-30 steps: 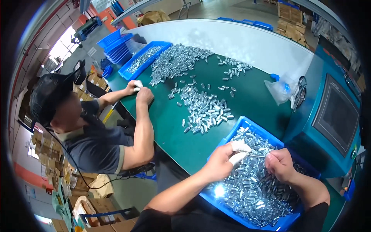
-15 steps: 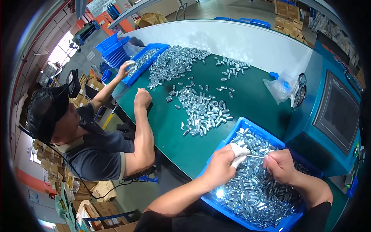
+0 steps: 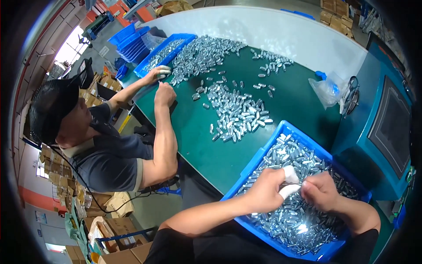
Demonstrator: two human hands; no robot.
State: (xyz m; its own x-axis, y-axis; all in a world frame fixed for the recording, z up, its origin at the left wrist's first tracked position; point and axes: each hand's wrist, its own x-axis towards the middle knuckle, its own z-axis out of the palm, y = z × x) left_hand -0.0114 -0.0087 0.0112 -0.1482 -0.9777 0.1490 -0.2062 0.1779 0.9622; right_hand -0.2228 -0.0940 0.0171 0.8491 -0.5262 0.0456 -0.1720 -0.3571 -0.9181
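Above a blue plastic bin [image 3: 325, 152] full of small shiny metal cylindrical pieces [image 3: 288, 229], my two hands meet at the fingertips. My left hand [image 3: 268, 189] wears white coverings on its thumb and forefinger, which close toward a point beside the right fingertips. My right hand [image 3: 323, 191] is bare and closed in a pinch. Whatever small thing sits between the fingertips is mostly hidden and cannot be made out.
A co-worker [image 3: 110, 145] sits at the left, hands near a loose heap of metal pieces [image 3: 198, 57] and another blue bin [image 3: 180, 42]. A smaller pile [image 3: 237, 114] lies mid-table. At the right stand a teal machine [image 3: 378, 132], a plastic bag [image 3: 327, 90] and scissors [image 3: 353, 83].
The thin metal rod seen between my hands is no longer visible, and my fingertips are closer together. The co-worker's far hand has moved from the bin toward the heap. The view has shifted slightly.
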